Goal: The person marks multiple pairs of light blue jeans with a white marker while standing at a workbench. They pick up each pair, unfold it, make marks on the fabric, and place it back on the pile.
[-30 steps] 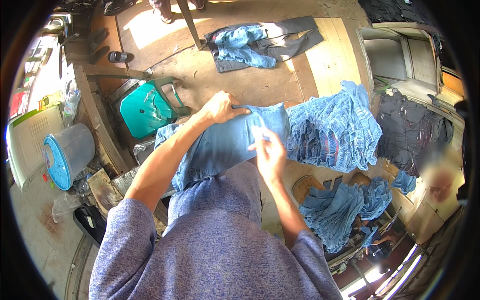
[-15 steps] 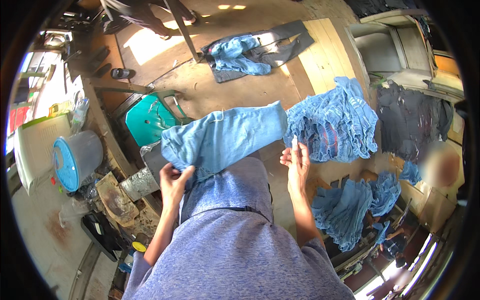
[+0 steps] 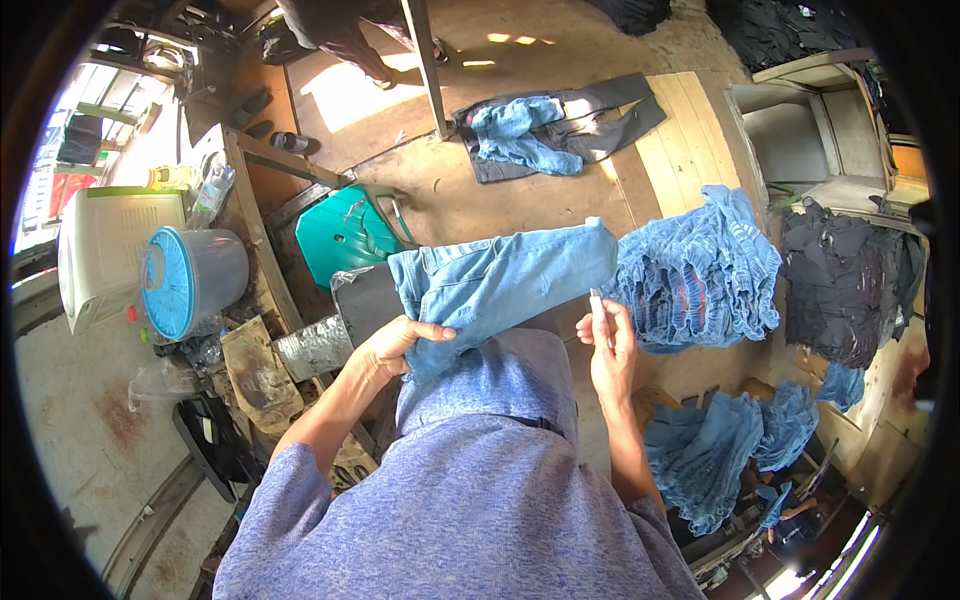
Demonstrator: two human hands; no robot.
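A pair of light blue jeans (image 3: 500, 278) lies across my lap and knees, one end reaching toward the right. My left hand (image 3: 395, 343) grips the jeans at their left end, fingers curled over the denim. My right hand (image 3: 608, 340) is raised beside the jeans' lower edge and pinches a small pale stick-like object (image 3: 597, 303) between thumb and fingers; I cannot tell what kind it is. That hand does not touch the jeans.
A tall stack of folded blue jeans (image 3: 700, 270) stands right of my hands, with dark garments (image 3: 845, 275) beyond it. More blue denim (image 3: 720, 450) lies low at right. A green plastic chair (image 3: 345, 235), a grey bucket with blue lid (image 3: 190, 280) and clothes on the floor (image 3: 550, 130) surround me.
My left hand slid from the middle of the jeans to their left end and took hold. The jeans were drawn across my lap. My right hand lifted off the denim.
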